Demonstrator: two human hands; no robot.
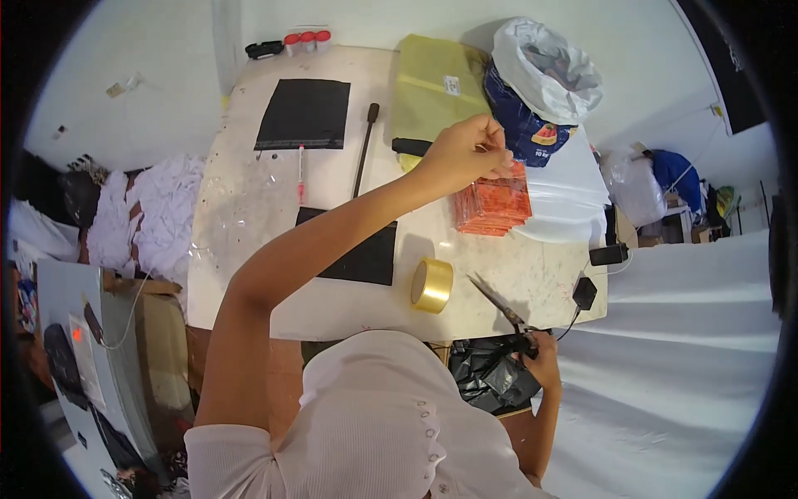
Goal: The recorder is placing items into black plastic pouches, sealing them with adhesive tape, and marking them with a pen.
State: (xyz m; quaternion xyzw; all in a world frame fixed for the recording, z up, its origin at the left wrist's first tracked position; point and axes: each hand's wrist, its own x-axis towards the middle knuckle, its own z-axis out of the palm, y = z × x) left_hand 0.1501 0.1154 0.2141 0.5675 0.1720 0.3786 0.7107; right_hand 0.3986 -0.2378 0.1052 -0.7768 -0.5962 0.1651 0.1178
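Observation:
My left hand [472, 151] reaches across the table, its fingers pinched together. Whatever they may hold is too small to make out. Just below that hand sits a stack of orange-red packets [492, 204], partly covered by it. Beyond it stands a navy plastic bag [519, 116] with a white, open-mouthed liner [549, 71]. At the table's near right edge my right hand [544, 362] is closed round the handles of a pair of scissors [501, 306], blades pointing up and left. A roll of clear yellowish tape [432, 285] stands left of the scissors.
Black plastic mailers [303, 114] [366, 254], one partly under my left forearm, a red marker [301, 173] and a long dark rod [366, 150] lie leftward. A yellow mailer [432, 83] is at the back. Black adapters [584, 293] sit at right; a black bag [490, 374] hangs below.

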